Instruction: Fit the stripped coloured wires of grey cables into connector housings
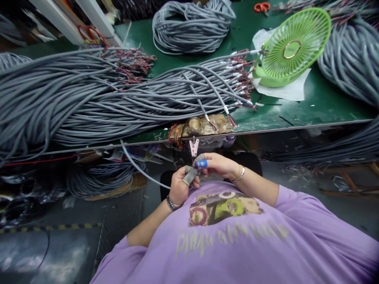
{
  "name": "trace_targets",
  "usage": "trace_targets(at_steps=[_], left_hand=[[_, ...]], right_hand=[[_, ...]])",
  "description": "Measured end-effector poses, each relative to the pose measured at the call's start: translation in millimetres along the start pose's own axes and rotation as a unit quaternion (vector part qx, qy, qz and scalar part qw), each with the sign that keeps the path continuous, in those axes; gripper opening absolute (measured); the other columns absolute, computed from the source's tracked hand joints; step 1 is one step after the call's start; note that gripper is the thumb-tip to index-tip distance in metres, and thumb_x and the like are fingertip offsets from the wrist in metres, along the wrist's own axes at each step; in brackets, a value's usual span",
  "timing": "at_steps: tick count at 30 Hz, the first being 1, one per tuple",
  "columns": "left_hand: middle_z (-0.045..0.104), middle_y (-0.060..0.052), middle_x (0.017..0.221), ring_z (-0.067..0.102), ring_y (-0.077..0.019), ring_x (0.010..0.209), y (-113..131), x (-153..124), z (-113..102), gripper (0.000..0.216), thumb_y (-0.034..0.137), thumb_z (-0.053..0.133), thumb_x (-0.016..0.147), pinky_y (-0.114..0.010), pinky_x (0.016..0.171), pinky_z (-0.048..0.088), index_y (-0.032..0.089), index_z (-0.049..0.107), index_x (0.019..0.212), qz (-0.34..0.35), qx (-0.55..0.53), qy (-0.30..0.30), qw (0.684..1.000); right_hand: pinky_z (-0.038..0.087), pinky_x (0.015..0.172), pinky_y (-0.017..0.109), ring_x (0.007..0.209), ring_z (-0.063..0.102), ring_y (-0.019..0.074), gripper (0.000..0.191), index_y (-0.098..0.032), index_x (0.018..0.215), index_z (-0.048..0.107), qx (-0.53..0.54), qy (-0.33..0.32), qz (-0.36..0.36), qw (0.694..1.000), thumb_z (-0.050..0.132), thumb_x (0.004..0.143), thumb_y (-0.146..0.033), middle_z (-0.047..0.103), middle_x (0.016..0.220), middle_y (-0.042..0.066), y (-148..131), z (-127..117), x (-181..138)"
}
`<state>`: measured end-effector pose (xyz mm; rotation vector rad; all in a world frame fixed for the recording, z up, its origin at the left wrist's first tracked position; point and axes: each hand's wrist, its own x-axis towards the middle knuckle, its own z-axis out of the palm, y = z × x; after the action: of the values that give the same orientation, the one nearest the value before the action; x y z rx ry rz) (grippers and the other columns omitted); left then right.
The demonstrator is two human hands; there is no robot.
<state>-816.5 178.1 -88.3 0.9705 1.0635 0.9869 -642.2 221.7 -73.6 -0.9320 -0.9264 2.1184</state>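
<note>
In front of my chest, just below the table edge, my two hands meet with their fingertips together. My left hand (180,185) is closed around the end of a grey cable (142,170), which runs down to it from the table edge. Grey finger covers are on some fingertips. My right hand (220,165) pinches at the cable's end, where small reddish wires show between the fingers. One of its fingers wears a blue band (201,163). The fingers mostly hide the wire ends. Right above the hands, a pink clothespin (194,147) is fixed at the table edge.
Long grey cables (127,98) with stripped ends lie across the green table (328,112). A coil of cable (192,27) is behind them. A green fan (291,51) stands right of the cable ends. Red-handled scissors (262,7) lie at the back. More cable (352,59) hangs over the right edge.
</note>
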Motion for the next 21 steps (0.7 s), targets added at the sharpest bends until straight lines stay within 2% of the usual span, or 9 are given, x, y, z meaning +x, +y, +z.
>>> trace_targets(at_steps=[5,9,16,21], left_hand=[[0.065,-0.001,0.058,0.059,-0.0109,0.045,5.7,0.8,-0.7,0.030,0.044,0.068,0.078,-0.021,0.047,0.047,0.015,0.061,0.072,-0.016,0.042,-0.051,0.998],[0.064,-0.001,0.055,0.057,-0.0104,0.043,12.1,3.1,-0.6,0.030,0.043,0.067,0.080,-0.020,0.045,0.045,0.015,0.061,0.071,-0.033,0.056,-0.078,0.995],[0.066,-0.002,0.059,0.059,-0.0109,0.044,4.9,5.2,3.9,0.030,0.043,0.066,0.081,-0.022,0.047,0.049,0.015,0.063,0.071,0.016,0.026,-0.002,1.000],[0.067,-0.001,0.060,0.058,-0.0101,0.043,-1.4,7.2,7.0,0.026,0.041,0.067,0.080,-0.021,0.045,0.049,0.016,0.064,0.075,0.025,-0.020,0.040,0.999]], right_hand=[[0.039,0.049,0.020,0.051,0.048,0.0065,0.029,-0.012,0.072,0.062,-0.097,0.043,-0.040,0.994,0.079,0.063,-0.034,0.058,0.061,-0.002,-4.8,8.7,0.6],[0.037,0.049,0.021,0.052,0.047,0.0072,0.031,-0.013,0.073,0.061,-0.136,0.056,-0.058,0.987,0.079,0.062,-0.036,0.057,0.059,-0.003,-7.2,10.8,-1.0],[0.038,0.049,0.022,0.049,0.046,0.0065,0.037,-0.013,0.073,0.061,-0.096,0.108,-0.076,0.987,0.081,0.060,-0.041,0.057,0.060,-0.003,-2.4,14.3,-2.4],[0.039,0.048,0.022,0.048,0.046,0.0060,0.034,-0.013,0.070,0.061,-0.057,0.118,-0.099,0.986,0.080,0.060,-0.039,0.058,0.061,-0.003,-1.3,14.6,0.2]])
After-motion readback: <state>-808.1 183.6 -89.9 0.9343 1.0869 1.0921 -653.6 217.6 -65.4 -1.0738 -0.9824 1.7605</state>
